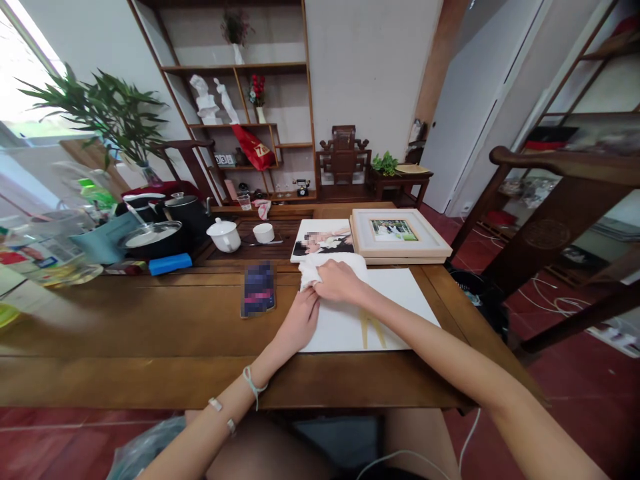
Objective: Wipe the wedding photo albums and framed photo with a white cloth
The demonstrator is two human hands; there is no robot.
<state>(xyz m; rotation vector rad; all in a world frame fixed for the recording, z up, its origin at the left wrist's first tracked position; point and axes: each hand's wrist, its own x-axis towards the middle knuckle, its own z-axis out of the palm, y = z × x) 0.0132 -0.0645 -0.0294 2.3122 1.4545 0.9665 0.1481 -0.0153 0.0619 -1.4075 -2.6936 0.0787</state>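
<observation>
A white board (400, 300) lies flat on the wooden table (150, 333) in front of me. My left hand (299, 321) rests on the board's left edge with its fingers lying flat. My right hand (339, 281) is closed on a white cloth (313, 267) and presses it on the board's far left corner. Just behind the cloth lies a photo print (323, 239). A cream picture frame (397, 233) with a photo in it sits to the right of the print.
A phone (259, 288) lies left of the board. A white lidded cup (225, 235), a small cup (263, 233), black pots (155, 239) and a blue block (170, 264) stand further left. A dark wooden chair (565, 200) stands right of the table.
</observation>
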